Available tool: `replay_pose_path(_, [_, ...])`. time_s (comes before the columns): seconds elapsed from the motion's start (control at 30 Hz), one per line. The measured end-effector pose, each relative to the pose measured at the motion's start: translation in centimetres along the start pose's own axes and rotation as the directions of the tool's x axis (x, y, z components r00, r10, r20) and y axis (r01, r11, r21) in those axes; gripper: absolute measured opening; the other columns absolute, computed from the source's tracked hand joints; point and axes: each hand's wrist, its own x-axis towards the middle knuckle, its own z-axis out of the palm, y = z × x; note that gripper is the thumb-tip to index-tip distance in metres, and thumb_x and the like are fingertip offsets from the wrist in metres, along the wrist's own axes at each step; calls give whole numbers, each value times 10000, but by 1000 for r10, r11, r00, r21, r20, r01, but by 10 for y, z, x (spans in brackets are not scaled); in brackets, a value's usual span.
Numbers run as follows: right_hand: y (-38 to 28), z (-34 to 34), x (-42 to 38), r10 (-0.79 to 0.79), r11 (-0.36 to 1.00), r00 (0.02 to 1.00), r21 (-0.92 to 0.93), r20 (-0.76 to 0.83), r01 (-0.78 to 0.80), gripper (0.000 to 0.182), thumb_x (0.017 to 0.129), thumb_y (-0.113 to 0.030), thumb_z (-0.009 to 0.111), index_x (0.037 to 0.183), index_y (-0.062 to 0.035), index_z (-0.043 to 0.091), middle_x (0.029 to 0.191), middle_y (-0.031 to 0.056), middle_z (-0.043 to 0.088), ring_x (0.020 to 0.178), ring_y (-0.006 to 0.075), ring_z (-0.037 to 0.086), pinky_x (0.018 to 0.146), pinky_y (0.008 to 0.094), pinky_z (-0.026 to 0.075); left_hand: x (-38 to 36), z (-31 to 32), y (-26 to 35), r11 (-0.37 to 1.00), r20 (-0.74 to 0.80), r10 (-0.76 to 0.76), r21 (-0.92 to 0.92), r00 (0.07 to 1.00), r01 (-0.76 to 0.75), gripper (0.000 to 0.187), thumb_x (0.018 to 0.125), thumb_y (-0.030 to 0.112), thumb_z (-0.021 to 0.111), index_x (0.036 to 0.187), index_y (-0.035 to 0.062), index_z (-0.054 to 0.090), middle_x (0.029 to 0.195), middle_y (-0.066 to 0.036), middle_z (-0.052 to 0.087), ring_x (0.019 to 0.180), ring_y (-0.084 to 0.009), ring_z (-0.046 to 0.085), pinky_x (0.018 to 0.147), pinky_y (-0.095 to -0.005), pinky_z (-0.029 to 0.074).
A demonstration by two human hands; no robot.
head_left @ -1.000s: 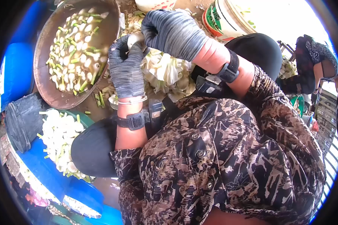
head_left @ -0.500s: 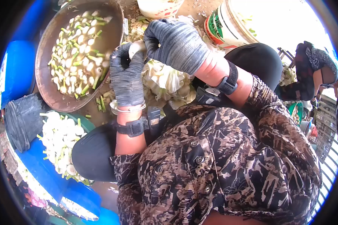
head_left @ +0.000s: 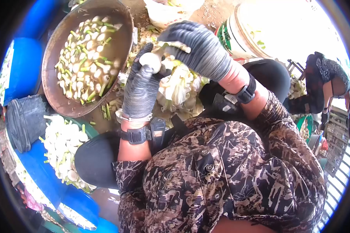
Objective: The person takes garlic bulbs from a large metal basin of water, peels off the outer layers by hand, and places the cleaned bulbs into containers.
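My left hand (head_left: 140,91), in a grey knit glove, is closed around a white garlic bulb (head_left: 151,62). Just right of the bulb is my right hand (head_left: 202,48), gloved alike and smeared by motion. A pale strip of garlic skin (head_left: 179,46) shows between its thumb and fingers. Below both hands lies a heap of pale garlic skins (head_left: 179,87). To the left, a wide brown basin (head_left: 49,83) holds murky water, with many garlic bulbs (head_left: 85,72) on short green stems in it.
More trimmed garlic bulbs (head_left: 64,145) are piled beside my left knee. A black bucket (head_left: 25,122) and blue containers (head_left: 23,70) stand at the left. Ahead are a white tub (head_left: 169,13) and a white-and-green bucket (head_left: 237,37). Another person (head_left: 319,81) is at the right.
My right hand has drawn away from the bulb to the right, its fingers loosening from a tight curl. The left hand has shifted slightly right and turned, showing more of the bulb.
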Motion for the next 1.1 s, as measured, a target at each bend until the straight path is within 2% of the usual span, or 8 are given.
replay_pose_path(0.33, [-23, 5, -12, 261, 954, 944, 95, 203, -284, 188, 792, -235, 645, 888, -74, 655, 778, 139, 642, 751, 345, 628, 694, 434, 499, 1, 7, -1, 580, 104, 93, 803, 990, -139, 700, 807, 43, 611, 1444, 55, 324, 1170, -51, 534, 1013, -136, 534, 933, -281, 450])
replay_pose_path(0.63, [-23, 10, -20, 425, 655, 828, 507, 365, -560, 220, 861, -213, 634, 983, -30, 637, 834, 175, 670, 767, 330, 655, 696, 375, 513, 0, -11, 0, 290, 301, 124, 900, 945, -325, 682, 835, 63, 608, 1448, 53, 311, 1220, -51, 498, 1047, -143, 504, 968, -289, 418])
replay_pose_path(0.67, [-25, 8, -20, 410, 737, 842, 416, 351, -532, 205, 858, -206, 633, 975, -37, 632, 833, 172, 666, 765, 333, 652, 694, 380, 513, 0, -20, -7, 290, 303, 126, 899, 945, -327, 682, 835, 63, 608, 1448, 53, 311, 1220, -51, 498, 1047, -143, 504, 968, -289, 418])
replay_pose_path(0.73, [-29, 3, -18, 372, 865, 870, 220, 324, -452, 176, 852, -192, 632, 959, -52, 623, 831, 168, 658, 760, 341, 645, 689, 389, 513, 1, -30, -20, 971, 4, -173, 168, 985, 170, 594, 929, 170, 606, 1438, 56, 322, 1180, -37, 528, 1006, -126, 522, 946, -270, 433])
replay_pose_path(0.77, [-32, 2, -18, 359, 901, 898, 155, 254, -405, 139, 849, -189, 626, 905, -61, 627, 789, 163, 650, 746, 352, 638, 677, 402, 506, 1, -6, -6, 765, -26, -133, 633, 991, 120, 558, 969, 224, 570, 1437, 55, 317, 1144, -30, 547, 977, -110, 530, 918, -251, 447])
replay_pose_path(0.93, [-7, 11, -27, 570, 651, 719, 316, 397, -690, 235, 882, -241, 635, 931, -11, 644, 723, 133, 645, 687, 244, 652, 650, 363, 533, 7, 7, -13, 604, 21, -18, 797, 1000, -7, 549, 937, 88, 578, 1429, 48, 339, 1223, -67, 526, 1043, -119, 522, 932, -265, 450])
replay_pose_path(1.03, [12, 10, -24, 717, -186, 306, 595, 627, -782, 197, 928, -181, 588, 949, 11, 625, 715, 52, 611, 694, 146, 640, 518, 289, 547, 7, 7, -12, 513, 129, 146, 838, 981, -186, 559, 895, 34, 593, 1406, 44, 367, 1268, -106, 518, 1053, -166, 554, 930, -303, 484])
replay_pose_path(1.1, [29, 6, -29, 746, 120, 359, 416, 562, -901, 226, 922, -203, 609, 974, 17, 599, 742, 78, 602, 643, 158, 608, 595, 290, 549, 8, 6, -11, 855, 74, 64, 509, 995, -93, 548, 893, 39, 597, 1397, 43, 380, 1263, -104, 522, 1033, -171, 566, 902, -321, 506])
